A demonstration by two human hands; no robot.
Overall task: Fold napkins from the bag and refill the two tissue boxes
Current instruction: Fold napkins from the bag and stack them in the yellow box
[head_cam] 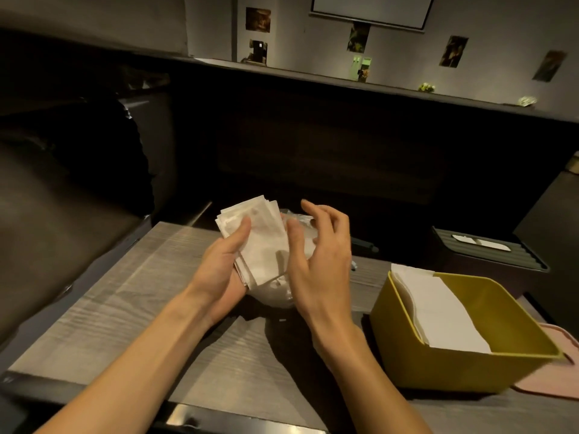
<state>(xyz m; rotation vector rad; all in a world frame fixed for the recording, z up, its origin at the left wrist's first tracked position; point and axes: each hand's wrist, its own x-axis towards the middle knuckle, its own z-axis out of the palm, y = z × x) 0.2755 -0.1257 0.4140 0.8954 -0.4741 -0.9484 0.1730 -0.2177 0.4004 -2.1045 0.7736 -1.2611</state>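
Yellow tissue box [407, 349]: part-filled. Left hand [219, 264] grips napkin stack [260, 239]; right hand [319, 255] spread. Dark tissue box [488, 249]: fill unclear.

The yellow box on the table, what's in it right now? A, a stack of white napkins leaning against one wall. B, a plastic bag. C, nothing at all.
A: the yellow box holds white napkins stacked along its left wall, the rest of it unfilled.
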